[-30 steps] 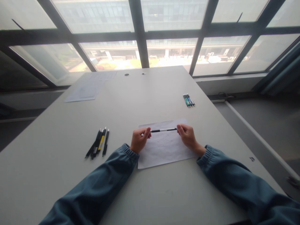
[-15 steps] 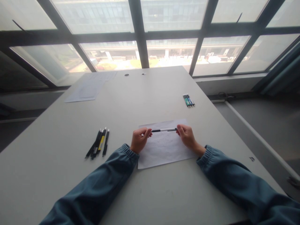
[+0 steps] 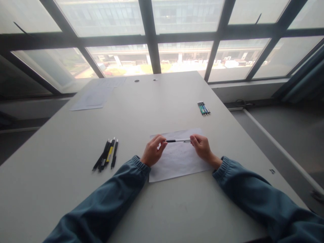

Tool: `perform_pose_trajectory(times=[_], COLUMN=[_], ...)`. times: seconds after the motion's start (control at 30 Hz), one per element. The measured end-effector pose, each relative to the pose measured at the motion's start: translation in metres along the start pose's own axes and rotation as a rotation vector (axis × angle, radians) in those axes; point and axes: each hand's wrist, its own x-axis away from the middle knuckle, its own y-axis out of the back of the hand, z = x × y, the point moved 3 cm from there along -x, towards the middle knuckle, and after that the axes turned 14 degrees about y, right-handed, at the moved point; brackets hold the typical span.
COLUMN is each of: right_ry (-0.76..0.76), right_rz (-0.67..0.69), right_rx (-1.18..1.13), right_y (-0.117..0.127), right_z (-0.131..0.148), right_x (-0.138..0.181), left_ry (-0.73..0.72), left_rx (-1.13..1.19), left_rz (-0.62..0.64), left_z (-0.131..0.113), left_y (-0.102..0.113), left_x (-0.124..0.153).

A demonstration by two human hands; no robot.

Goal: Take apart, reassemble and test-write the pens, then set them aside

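Note:
A pen (image 3: pixel 179 140) with a white barrel and a dark grip is held level between both hands, over a sheet of white paper (image 3: pixel 177 165) bearing faint marks. My left hand (image 3: pixel 153 150) pinches the dark end between thumb and fingertips. At the other end, my right hand (image 3: pixel 201 147) has its fingers curled closed around the white barrel, hiding the pen's tip there. To the left of my left hand lies a loose group of pens (image 3: pixel 106 155), mostly black, one with a yellow barrel.
Several pens (image 3: pixel 204 108) with green and blue barrels lie side by side at the right of the white table (image 3: pixel 162 104). Papers (image 3: pixel 93 96) rest at the far left. Two round holes are near the back edge, before the windows. A small dark mark (image 3: pixel 272 171) is at the right edge.
My left hand's fingers have shifted from a closed fist-like grip to a looser pinch on the dark end, and the pen has turned slightly. My right hand stays in place.

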Motion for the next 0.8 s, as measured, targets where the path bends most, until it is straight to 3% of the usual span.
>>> perform_pose_trajectory(times=[0.27,0.8], right_ry=[-0.010,0.083], right_rz=[-0.018,0.060], right_rx=[-0.016,0.022], right_y=[0.0003,0.0000], right_z=[0.0023,0.0038], right_x=[-0.0008,0.0006], left_ry=[0.023,0.036], left_rx=[-0.006,0.162], left_rz=[0.130,0.093], left_z=[0.0020,-0.0002], left_y=[-0.0047,-0.0008], left_x=[0.0005,0.0015])
